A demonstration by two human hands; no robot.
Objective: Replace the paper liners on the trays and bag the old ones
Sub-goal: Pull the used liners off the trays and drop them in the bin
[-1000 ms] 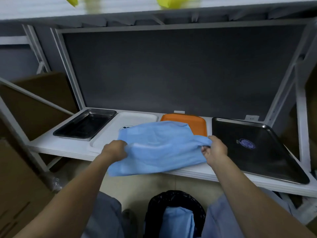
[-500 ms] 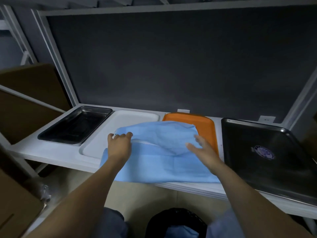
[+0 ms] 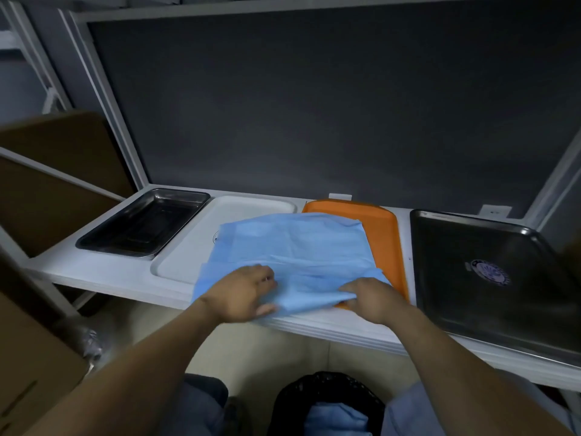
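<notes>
I see my left grip (image 3: 242, 292) and right grip (image 3: 374, 298) both clamped on the near edge of the blue liner (image 3: 292, 247), rumpled across the white tray (image 3: 239, 206) and orange tray (image 3: 385, 229) on the desk (image 3: 103, 272).

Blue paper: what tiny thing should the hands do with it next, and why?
Probably slide the paper left so it sits on one tray. Both the left hand and right hand grip its near edge, yet it lies crooked across the white tray and orange tray.
</notes>
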